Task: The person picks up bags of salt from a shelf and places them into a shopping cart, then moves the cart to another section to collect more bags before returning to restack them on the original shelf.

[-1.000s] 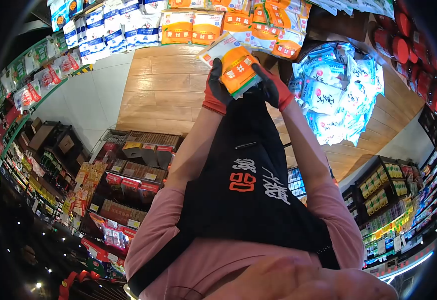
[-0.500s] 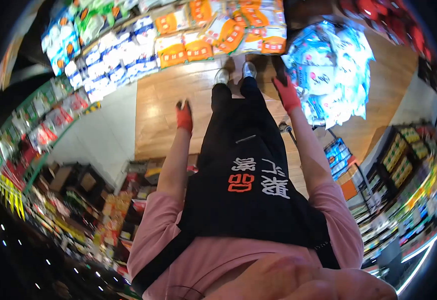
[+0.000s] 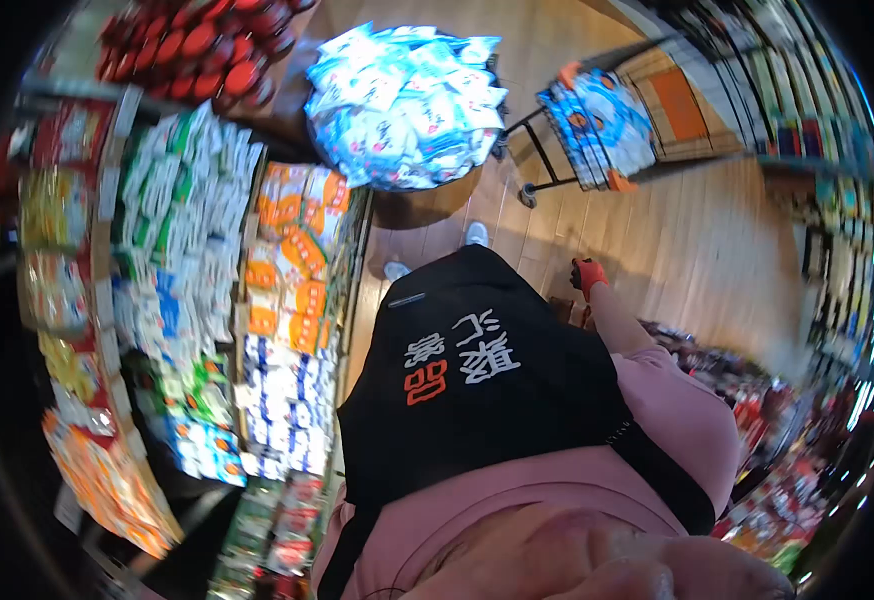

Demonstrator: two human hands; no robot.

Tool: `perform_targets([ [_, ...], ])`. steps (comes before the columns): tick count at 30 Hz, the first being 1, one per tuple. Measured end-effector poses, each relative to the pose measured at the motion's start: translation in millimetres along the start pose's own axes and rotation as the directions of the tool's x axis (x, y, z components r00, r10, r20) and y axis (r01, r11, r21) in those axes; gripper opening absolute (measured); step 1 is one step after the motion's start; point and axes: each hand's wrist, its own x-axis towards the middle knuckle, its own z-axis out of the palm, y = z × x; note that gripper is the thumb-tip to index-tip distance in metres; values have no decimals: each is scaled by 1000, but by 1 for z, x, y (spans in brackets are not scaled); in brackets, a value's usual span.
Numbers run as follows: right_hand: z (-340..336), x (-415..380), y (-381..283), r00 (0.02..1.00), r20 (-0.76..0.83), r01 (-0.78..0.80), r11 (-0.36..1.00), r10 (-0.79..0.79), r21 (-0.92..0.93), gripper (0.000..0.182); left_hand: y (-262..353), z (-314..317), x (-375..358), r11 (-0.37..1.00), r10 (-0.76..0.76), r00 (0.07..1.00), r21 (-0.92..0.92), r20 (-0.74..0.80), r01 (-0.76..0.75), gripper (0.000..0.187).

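My right hand (image 3: 588, 276), in a red and black glove, hangs beside me over the wooden floor. Its fingers look curled in, and no object shows in them. Out of sight is my left hand. Ahead stands a round heap of blue and white packets (image 3: 407, 110). Beyond my right hand is a wheeled cart (image 3: 557, 185) carrying blue packs (image 3: 602, 120) and a cardboard box (image 3: 697, 110). A black apron (image 3: 477, 390) with printed characters covers my front.
To the left are orange and white packs (image 3: 297, 270), blue and white packs (image 3: 287, 400) and green and white packs (image 3: 172, 200). Red-lidded jars (image 3: 197, 45) stand at the upper left. Shelves (image 3: 837, 270) line the right over a wooden floor (image 3: 697, 240).
My body has turned right, so the orange packs have swung to my left and the cart lies ahead right. My right hand is away from the blue packets; my left hand has left view.
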Motion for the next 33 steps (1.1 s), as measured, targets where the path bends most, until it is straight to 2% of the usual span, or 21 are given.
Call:
perform_targets([
  [2,-12,7,25,1000,30,3,985,-8,174,15,49,-33,28,995,92,995,40,-41,-91,34],
  [5,-22,-6,26,996,-54,79,972,-69,221,13,128,-62,48,967,236,968,120,-87,-225,35],
  [11,-76,13,14,967,-135,248,917,-215,314,22,272,-41,37,827,484,870,373,-95,-420,37],
  [12,-90,19,5,954,-161,286,926,-252,247,24,290,-28,32,727,545,838,518,-36,-451,38],
  [13,-105,20,-8,931,-208,332,931,-299,149,27,308,-15,27,549,607,792,686,66,-478,38],
  [15,-132,6,-51,869,-299,396,916,-395,-59,32,338,19,15,427,627,770,776,116,-464,39],
  [16,-143,8,-70,844,-314,417,900,-436,-130,34,351,43,4,900,435,837,122,-332,-420,47],
  [18,-165,16,-100,793,-324,443,853,-516,-276,38,365,67,-20,909,415,858,99,-303,-404,53],
  [19,-178,19,-105,714,-314,505,770,-626,-390,39,370,75,-32,917,396,869,77,-295,-392,55],
  [20,-184,25,-118,617,-273,567,657,-738,-497,41,374,73,-41,938,344,922,25,-176,-345,59],
  [21,-182,35,-141,499,-198,631,511,-844,-584,42,380,77,-44,936,353,921,47,-163,-350,59],
  [23,-175,40,-171,425,-72,527,311,-902,-791,49,390,83,-53,945,326,928,56,-179,-321,59],
  [25,-155,53,-191,379,108,557,133,-919,-820,52,394,80,-62,963,270,941,52,-204,-265,59],
  [26,-143,65,-192,351,202,591,49,-914,-805,61,405,71,-79,949,314,914,92,-256,-301,58],
  [27,-129,76,-187,435,281,610,51,-856,-790,65,417,62,-95,931,363,883,143,-297,-335,57],
  [29,-111,94,-184,577,397,610,53,-714,-790,73,420,62,-90,904,299,912,-223,-279,-365,56],
  [32,-93,98,-202,687,449,544,-6,-572,-839,82,418,59,-130,812,248,935,-471,-255,-344,56],
  [33,-88,91,-215,720,457,530,-11,-522,-848,82,402,63,-140,852,214,923,-401,-319,-336,56],
])
